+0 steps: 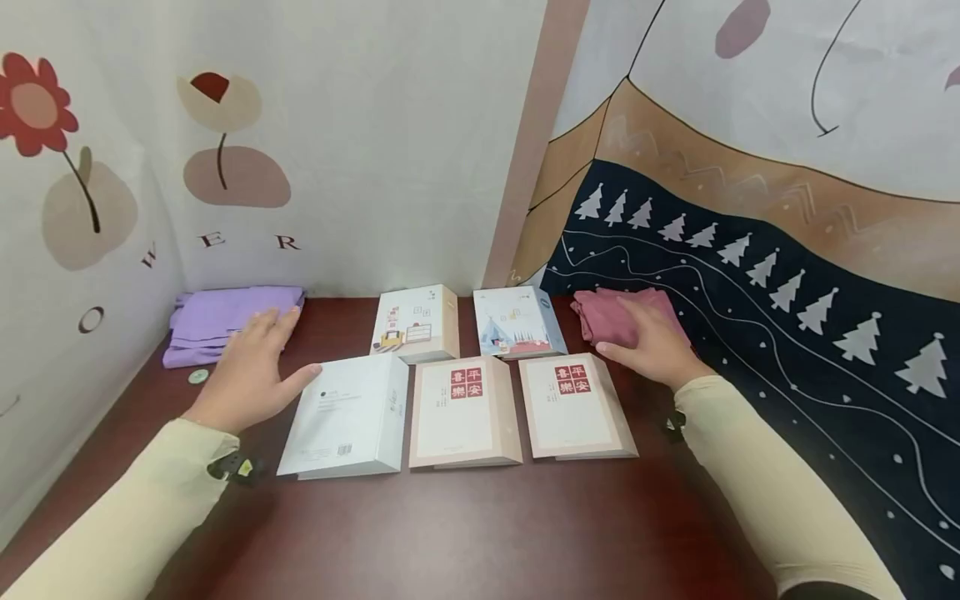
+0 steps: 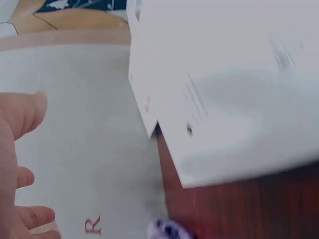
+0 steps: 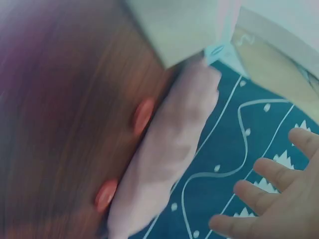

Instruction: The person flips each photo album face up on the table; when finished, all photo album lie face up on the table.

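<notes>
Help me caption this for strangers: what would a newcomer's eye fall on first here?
Probably the red character squares on two book-like boxes, middle and right of the front row. Next, likely, the folded purple cloth at back left, partly behind the left hand, and the pink cloth at back right, partly behind the right hand. The navy tree-print backdrop at right may follow.

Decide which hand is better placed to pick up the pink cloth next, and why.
Probably the right hand: it is nearer the pink cloth, while the left hand is by the purple cloth.
</notes>
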Action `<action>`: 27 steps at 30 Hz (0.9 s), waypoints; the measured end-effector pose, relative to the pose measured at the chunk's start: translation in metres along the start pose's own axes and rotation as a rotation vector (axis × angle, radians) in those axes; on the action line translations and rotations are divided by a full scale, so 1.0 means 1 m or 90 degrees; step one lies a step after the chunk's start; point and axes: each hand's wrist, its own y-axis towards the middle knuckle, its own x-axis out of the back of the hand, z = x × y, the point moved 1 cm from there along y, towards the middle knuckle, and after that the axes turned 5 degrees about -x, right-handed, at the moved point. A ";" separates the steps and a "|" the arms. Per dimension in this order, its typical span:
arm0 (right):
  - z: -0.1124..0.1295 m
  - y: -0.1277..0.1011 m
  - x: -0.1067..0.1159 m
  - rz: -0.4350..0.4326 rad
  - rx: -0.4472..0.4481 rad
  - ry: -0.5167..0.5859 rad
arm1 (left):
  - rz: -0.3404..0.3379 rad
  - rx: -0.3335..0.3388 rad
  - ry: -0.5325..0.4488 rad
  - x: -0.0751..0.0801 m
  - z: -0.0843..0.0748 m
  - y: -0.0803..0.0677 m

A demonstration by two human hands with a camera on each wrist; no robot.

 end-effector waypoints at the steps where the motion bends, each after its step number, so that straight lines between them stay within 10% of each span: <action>1: 0.004 0.003 -0.002 0.002 0.014 0.018 | -0.005 -0.003 -0.019 -0.001 -0.004 0.002; 15: 0.043 0.032 -0.031 0.068 0.028 0.142 | -0.054 0.026 -0.307 -0.040 -0.069 0.044; 27: 0.058 0.057 -0.053 0.113 -0.011 0.187 | 0.060 0.081 -0.472 -0.074 -0.122 0.087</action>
